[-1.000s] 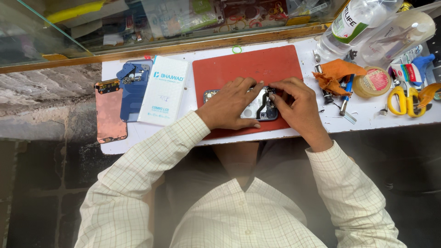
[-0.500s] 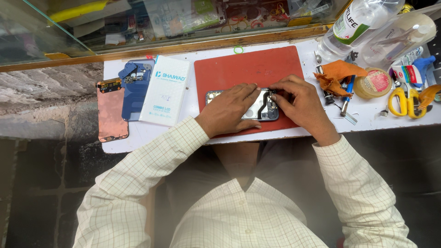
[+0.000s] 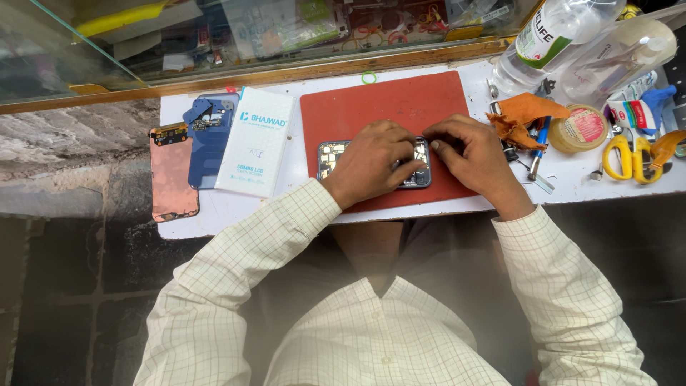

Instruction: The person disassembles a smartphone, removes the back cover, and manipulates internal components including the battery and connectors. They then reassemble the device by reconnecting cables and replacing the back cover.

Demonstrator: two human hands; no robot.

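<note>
I pressed my left hand (image 3: 371, 161) flat on the opened phone (image 3: 332, 159) to steady it on the red mat (image 3: 371, 107), while my right hand (image 3: 468, 154) fingers pinched together at the phone's right end

Two hands: left grip (image 3: 371, 161), right grip (image 3: 471, 154). One opened phone (image 3: 332, 157) on one red mat (image 3: 379, 104). One white box (image 3: 256, 143). One blue back cover (image 3: 209, 136), one pink back cover (image 3: 171, 175). One yellow scissors (image 3: 632, 157). One orange cloth (image 3: 525, 114). Two clear bottles (image 3: 554, 36), (image 3: 622, 57). One round tin (image 3: 582, 129).
</note>
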